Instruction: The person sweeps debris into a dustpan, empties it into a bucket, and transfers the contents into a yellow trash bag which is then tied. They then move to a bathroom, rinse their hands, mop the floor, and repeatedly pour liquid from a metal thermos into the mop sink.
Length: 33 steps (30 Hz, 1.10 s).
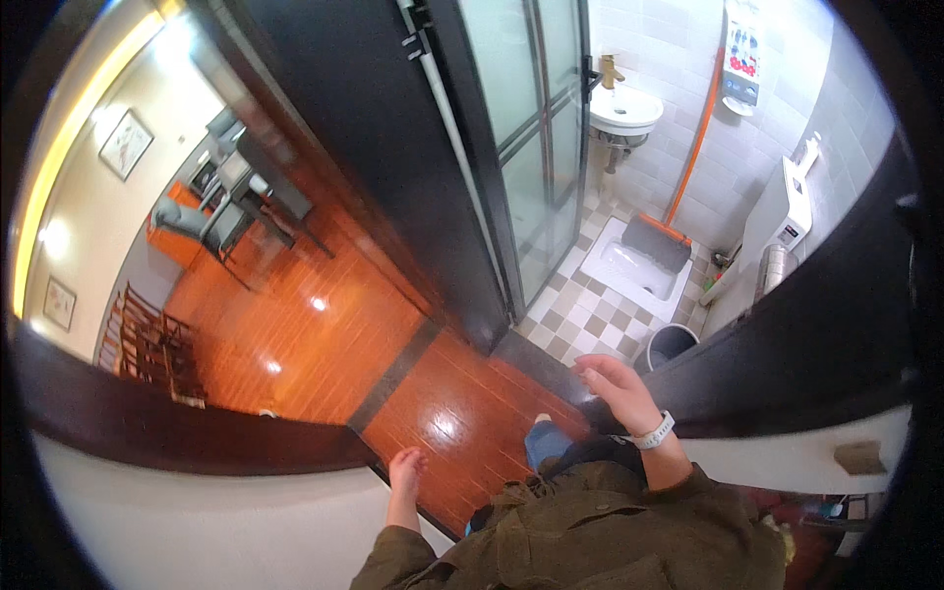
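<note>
My left hand (407, 470) hangs low over the reddish wood floor (472, 413), its fingers loosely curled with nothing visible in them. On the right, my right hand (616, 387) is raised before the dark doorway of a tiled toilet room, fingers bent and holding nothing that I can see. A white watch band (655, 431) is on that wrist. Just beyond the right hand, in the image, is a grey bin (672, 346). Past it a white squat toilet (638, 273) is set in the checkered tile floor, with an orange-handled mop or broom (697, 140) standing over its far end.
A folding frosted-glass door (523, 125) stands open beside a small white washbasin (627, 109). A raised dark threshold (538, 369) crosses the toilet doorway. At left are a grey chair (210, 228), a table and a wooden slatted chair (158, 346). A white wall edge lies near my left arm.
</note>
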Each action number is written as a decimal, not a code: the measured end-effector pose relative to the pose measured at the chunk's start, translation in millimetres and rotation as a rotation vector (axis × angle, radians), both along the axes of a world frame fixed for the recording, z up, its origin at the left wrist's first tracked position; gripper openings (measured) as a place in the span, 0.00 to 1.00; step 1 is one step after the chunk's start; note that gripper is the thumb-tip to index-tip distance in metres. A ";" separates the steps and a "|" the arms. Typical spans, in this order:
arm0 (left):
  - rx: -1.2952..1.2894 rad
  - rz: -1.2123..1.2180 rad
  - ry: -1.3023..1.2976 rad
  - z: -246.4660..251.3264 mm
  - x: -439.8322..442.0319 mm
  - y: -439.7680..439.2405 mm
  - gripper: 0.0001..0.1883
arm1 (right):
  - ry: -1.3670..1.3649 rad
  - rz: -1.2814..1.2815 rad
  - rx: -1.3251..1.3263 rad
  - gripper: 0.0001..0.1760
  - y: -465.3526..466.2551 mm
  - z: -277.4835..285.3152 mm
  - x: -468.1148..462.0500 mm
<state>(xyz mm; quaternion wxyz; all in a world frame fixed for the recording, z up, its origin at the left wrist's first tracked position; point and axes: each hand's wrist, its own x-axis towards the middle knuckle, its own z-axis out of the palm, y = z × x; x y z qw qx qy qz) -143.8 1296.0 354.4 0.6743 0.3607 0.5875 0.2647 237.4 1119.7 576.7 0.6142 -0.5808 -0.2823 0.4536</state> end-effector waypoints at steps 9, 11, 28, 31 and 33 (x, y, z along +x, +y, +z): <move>-0.177 -0.066 0.161 12.4 104.1 135.1 0.04 | 0.131 -0.332 -0.018 0.14 66.5 -28.0 122.1; -0.115 -0.146 0.221 10.9 144.8 179.0 0.03 | 0.115 -0.495 -0.048 0.13 63.1 -36.7 146.2; 0.019 -1.134 0.017 37.1 712.9 197.6 0.11 | 0.090 -1.508 -0.114 0.22 -8.1 -50.3 355.1; 0.195 -1.099 0.039 40.3 773.5 212.5 0.12 | -0.069 -1.459 -0.236 0.25 -23.7 -65.5 452.1; 0.303 -1.053 0.043 44.3 816.2 229.8 0.15 | -0.191 -1.375 -0.457 0.30 -36.4 -77.0 516.6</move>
